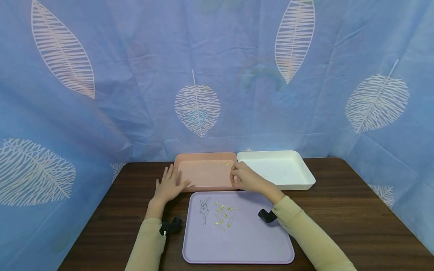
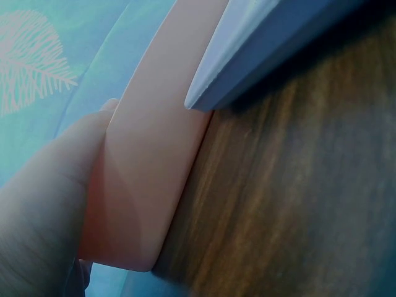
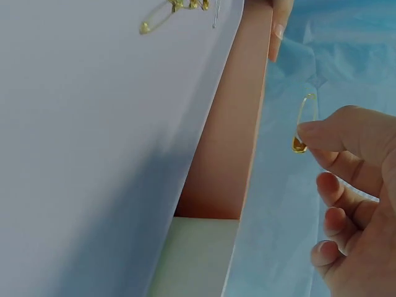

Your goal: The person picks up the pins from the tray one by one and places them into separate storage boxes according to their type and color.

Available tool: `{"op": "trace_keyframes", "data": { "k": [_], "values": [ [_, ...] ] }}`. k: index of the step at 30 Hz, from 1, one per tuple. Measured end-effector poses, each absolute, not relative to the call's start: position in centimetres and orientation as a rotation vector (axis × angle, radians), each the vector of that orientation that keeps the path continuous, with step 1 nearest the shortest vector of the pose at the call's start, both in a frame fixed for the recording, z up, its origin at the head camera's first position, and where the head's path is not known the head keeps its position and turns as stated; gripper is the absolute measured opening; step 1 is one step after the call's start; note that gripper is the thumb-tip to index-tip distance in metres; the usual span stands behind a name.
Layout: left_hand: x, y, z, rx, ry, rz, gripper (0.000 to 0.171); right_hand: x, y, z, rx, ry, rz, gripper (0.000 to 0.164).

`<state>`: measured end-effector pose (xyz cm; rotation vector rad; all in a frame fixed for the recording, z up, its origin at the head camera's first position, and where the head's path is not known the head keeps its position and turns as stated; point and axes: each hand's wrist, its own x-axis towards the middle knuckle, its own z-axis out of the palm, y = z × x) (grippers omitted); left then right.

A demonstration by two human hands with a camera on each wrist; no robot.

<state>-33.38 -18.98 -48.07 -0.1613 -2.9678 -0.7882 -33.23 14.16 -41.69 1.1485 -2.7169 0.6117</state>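
Note:
In the right wrist view, my right hand [image 3: 365,167] pinches a gold safety pin [image 3: 299,145] between thumb and index finger, its loop pointing up. The head view puts that right hand [image 1: 245,178] over the right end of the pink tray [image 1: 203,186]. One gold safety pin [image 1: 226,163] lies inside this tray, near its back right. My left hand [image 1: 169,188] rests at the tray's left end, fingers spread and thumb across the front rim. Several gold safety pins [image 1: 223,213] and several silver safety pins [image 1: 205,206] lie on the lilac tray [image 1: 244,244] in front.
To the right of the pink tray stands a white tray [image 1: 278,169], close against it. The dark wooden table [image 1: 346,210] carries all three trays. Behind it hangs a blue curtain [image 1: 237,113] with white leaf prints.

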Motion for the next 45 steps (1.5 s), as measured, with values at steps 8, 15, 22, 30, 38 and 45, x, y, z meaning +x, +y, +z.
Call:
{"op": "trace_keyframes", "data": {
  "k": [8, 15, 22, 30, 38, 45],
  "values": [
    [-33.5, -19.0, -48.2, -0.163, -2.967, -0.782, 0.101, -34.9, 13.0, -41.6, 1.145, -2.705, 0.708, 0.018],
    [-33.5, -19.1, -48.1, -0.164, -2.965, -0.788, 0.101, -37.1, 11.8, -42.1, 1.117, -2.672, 0.684, 0.019],
    [-33.4, -19.0, -48.0, -0.16, -2.963, -0.8, 0.1, -38.7, 10.8, -42.1, 1.007, -2.743, 0.583, 0.016],
    [-33.5, -19.0, -48.2, -0.168, -2.961, -0.802, 0.099, -40.0, 9.6, -42.1, 0.956, -2.772, 0.578, 0.012],
    [-33.5, -19.0, -48.1, -0.169, -2.982, -0.79, 0.1, -41.7, 9.3, -42.8, 0.858, -2.822, 0.657, 0.015],
    [-33.6, -19.2, -48.2, -0.164, -2.97, -0.774, 0.1, -43.2, 9.1, -43.3, 0.807, -2.825, 0.635, 0.013]
  ]
}}
